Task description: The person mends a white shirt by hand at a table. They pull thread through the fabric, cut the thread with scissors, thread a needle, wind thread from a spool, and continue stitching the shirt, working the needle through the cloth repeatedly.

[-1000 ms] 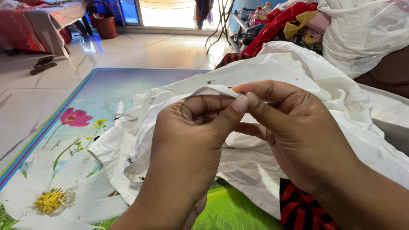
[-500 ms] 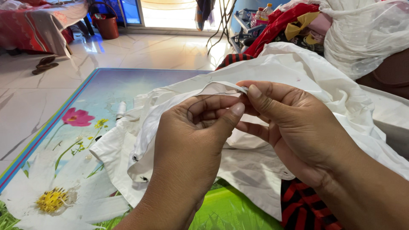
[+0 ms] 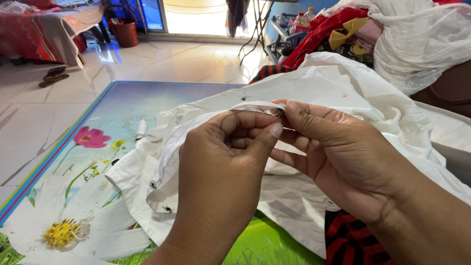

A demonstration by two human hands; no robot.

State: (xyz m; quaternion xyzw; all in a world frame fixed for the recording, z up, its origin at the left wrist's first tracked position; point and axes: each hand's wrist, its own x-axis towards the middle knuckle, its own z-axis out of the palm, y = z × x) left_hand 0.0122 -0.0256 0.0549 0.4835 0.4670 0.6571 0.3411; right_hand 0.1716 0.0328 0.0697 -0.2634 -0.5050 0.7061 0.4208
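A white shirt (image 3: 338, 88) with small dark buttons lies spread over a flower-printed floor mat (image 3: 73, 162). My left hand (image 3: 221, 176) pinches a folded edge of the shirt between thumb and forefinger. My right hand (image 3: 343, 162) grips the same edge just to the right, thumb on top, fingertips meeting those of the left hand. A needle cannot be made out between the fingers. A small white thread spool (image 3: 141, 128) rests on the mat beside the shirt's left edge.
A pile of clothes (image 3: 392, 34), red, white and yellow, rises at the back right. Red-and-black striped cloth (image 3: 351, 243) lies under my right wrist. Farther off are a shiny tiled floor (image 3: 49, 113), a red bucket (image 3: 125, 30), sandals (image 3: 53, 76) and a covered bed (image 3: 44, 24).
Both hands have shifted slightly along the shirt's edge, the fingertips pressing closer together. The cloth stays held.
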